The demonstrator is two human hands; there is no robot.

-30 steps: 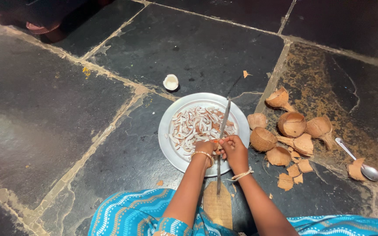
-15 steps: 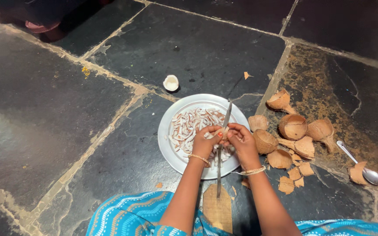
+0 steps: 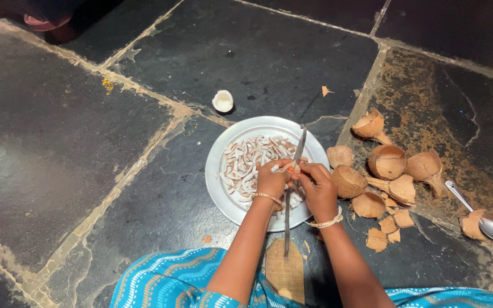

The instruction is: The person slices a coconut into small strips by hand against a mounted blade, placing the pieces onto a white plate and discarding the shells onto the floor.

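Down on the stone floor, both hands work a coconut piece against an upright blade.

Left hand (image 3: 271, 181) and right hand (image 3: 318, 188) pinch the coconut piece (image 3: 288, 168) together, fingers clamped on it at the blade (image 3: 292, 182), whose long axis runs near to far over the steel plate (image 3: 218, 171) of white slices (image 3: 246, 165). Broken shells (image 3: 386, 171) lie right, a spoon (image 3: 480, 219) farther right.

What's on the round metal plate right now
The metal plate holds a heap of thin white coconut slices. The left hand and right hand cover its near part.
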